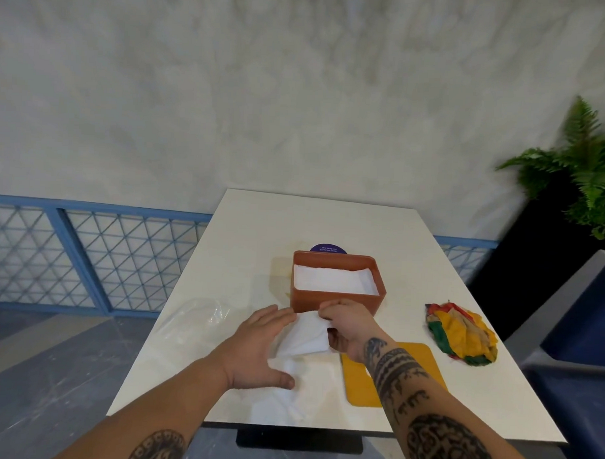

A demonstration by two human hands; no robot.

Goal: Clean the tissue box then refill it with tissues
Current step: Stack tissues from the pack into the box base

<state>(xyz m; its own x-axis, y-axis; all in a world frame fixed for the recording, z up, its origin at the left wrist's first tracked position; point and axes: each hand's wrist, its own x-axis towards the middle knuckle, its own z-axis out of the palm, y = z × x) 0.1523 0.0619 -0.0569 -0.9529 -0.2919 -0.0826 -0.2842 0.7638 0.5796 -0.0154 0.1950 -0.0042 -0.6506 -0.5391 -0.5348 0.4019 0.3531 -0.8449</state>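
An open orange-brown tissue box point(336, 302) stands in the middle of the white table point(246, 227), with white tissues point(333, 282) lying inside it. Just in front of the box lies a loose pile of white tissues point(302, 342). My left hand point(256, 348) rests flat on the left side of this pile with straight fingers. My right hand point(349, 325) pinches the pile's upper right edge, lifting it slightly, close to the box's front wall. The yellow lid point(361, 379) lies flat under my right forearm.
A crumpled multicoloured cloth point(462, 334) lies at the table's right side. Clear plastic wrap point(195, 315) sits at the left edge. A purple round sticker point(328, 249) is behind the box. A potted fern point(577, 163) and a dark seat point(571, 341) stand at right.
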